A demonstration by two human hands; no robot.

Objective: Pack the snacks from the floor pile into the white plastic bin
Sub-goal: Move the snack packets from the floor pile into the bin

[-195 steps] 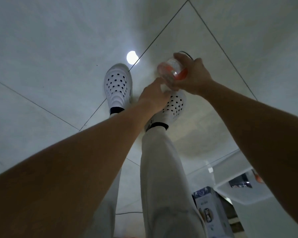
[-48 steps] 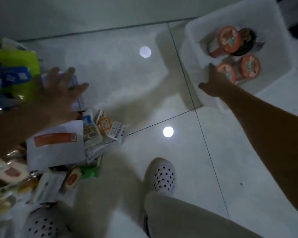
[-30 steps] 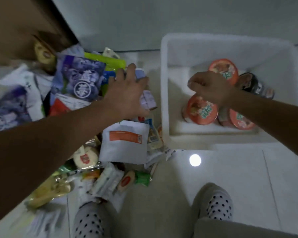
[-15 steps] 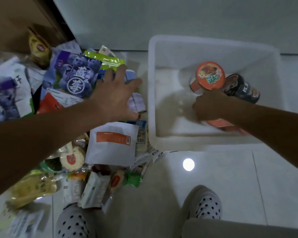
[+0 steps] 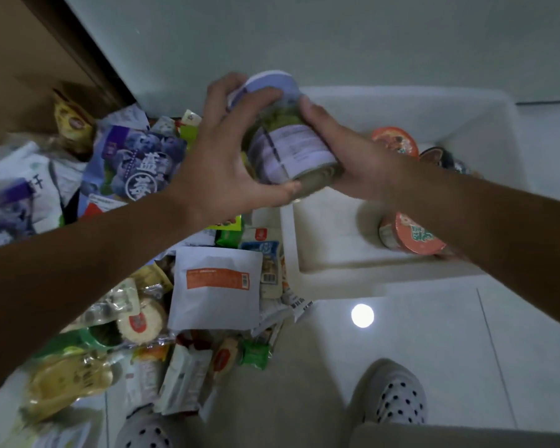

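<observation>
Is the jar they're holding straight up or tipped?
Tipped. The jar leans, its pale lid up-left and base lower right, held between the left hand and right hand.

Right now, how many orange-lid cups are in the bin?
2 in the bin: a far cup near its back wall, a near cup on its side beside the right arm. More may hide under that arm.

left hand (image 5: 227, 156) and right hand (image 5: 349, 156) together grip the jar (image 5: 288, 140).
</observation>
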